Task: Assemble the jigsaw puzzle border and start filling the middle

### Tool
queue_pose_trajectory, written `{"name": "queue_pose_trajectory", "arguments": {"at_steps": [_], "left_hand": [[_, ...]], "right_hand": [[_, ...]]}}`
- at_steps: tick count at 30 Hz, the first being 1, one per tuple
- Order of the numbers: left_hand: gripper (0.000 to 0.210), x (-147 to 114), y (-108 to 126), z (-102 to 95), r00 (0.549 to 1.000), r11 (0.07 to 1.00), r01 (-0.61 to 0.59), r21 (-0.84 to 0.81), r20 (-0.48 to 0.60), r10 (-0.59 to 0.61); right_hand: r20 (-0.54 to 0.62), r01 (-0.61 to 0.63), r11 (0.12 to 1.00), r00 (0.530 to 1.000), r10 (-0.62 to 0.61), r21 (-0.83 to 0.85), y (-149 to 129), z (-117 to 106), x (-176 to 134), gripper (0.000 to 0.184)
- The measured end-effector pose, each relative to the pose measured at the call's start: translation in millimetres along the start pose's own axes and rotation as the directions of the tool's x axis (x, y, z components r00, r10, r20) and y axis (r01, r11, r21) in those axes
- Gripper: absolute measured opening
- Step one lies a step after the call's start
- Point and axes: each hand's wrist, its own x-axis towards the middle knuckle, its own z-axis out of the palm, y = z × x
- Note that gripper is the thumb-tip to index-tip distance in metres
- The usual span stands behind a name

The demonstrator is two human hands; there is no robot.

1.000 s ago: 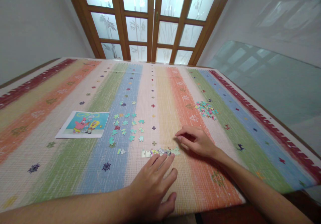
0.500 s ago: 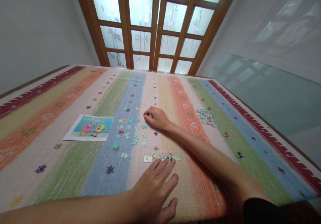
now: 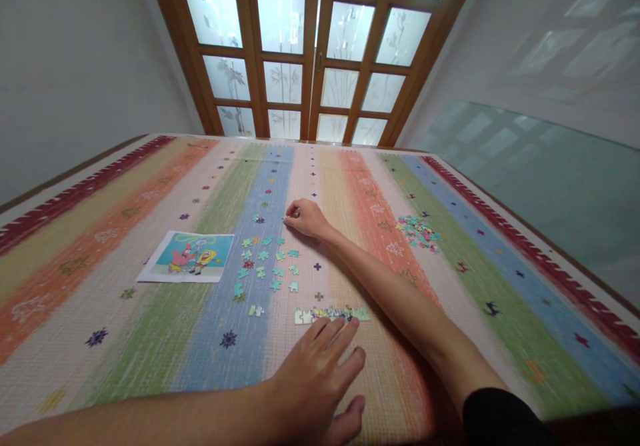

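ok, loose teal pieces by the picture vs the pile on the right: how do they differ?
The teal pieces lie spread singly on the blue stripe, between the reference picture and the right hand; the pile is heaped tight near the orange stripe, away from both hands. The spread is mostly teal; the pile mixes teal with pink. Both are unjoined, unlike the assembled strip at the left hand.

Right hand [image 3: 306, 218] reaches far forward; left hand [image 3: 313, 383] lies flat, fingers spread.

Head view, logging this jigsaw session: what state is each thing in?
Joined strip of puzzle pieces: assembled, flat, left hand fingertips at its edge.
Teal loose pieces: spread out singly.
Heap of mixed pieces: piled, untouched.
Cartoon reference picture: flat, face up.
Right hand: pinching one piece.
Wooden glazed doors: closed.
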Motion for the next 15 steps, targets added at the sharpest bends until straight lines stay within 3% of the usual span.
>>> {"name": "queue_pose_trajectory", "arguments": {"at_steps": [4,9,12,15], "left_hand": [[0.045,-1,1,-2.7,0.999,1.000,0.009,-0.015,0.035,-0.008],[0.044,0,1,-3.1,0.998,1.000,0.012,-0.020,0.055,-0.011],[0.042,0,1,-3.1,0.999,1.000,0.015,-0.020,0.046,-0.014],[0.041,0,2,-3.8,0.999,1.000,0.021,-0.016,0.038,-0.020]], "right_hand": [[0.055,-0.015,0.997,0.998,0.011,0.081,11,-23,-18,0.001],[0.111,-0.007,0.986,0.994,-0.012,0.164,33,-58,-68,0.004],[0.225,-0.047,0.937,0.974,-0.034,0.345,51,-77,-105,0.012],[0.382,-0.155,0.885,0.924,-0.028,0.438,63,-91,-138,0.025]]}}
